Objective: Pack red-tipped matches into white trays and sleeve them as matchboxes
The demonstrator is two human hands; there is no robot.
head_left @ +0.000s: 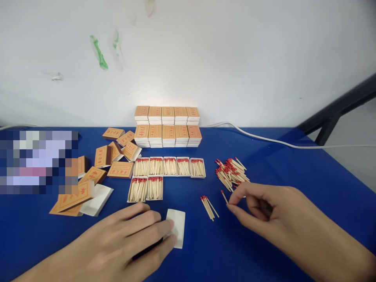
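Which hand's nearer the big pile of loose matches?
Right: it's at the pile's near edge, pinching one match. The left hand is farther, off to the pile's left, touching the white tray.

Materials check, all placed from the stacked boxes (168, 134): we read those as thin card, matt orange printed paper over plain white sides. Left of them, loose matchboxes (120, 169) showed the same matt card, with dull dark brown side strips (109, 155). Just in front, filled trays (154, 199) looked like smooth white paperboard; further in front, the white tray (178, 218) matched, unprinted. Front right, we had a match pile (232, 174): bare pale wood, red heads. Underneath, tabletop (279, 164): smooth blue, low sheen, material unclear. Behind, wall (220, 58): matt white, smeared in places. Right, cable (264, 139): smooth white plastic, we think. Far right, frame (329, 124): dark, metal-looking.
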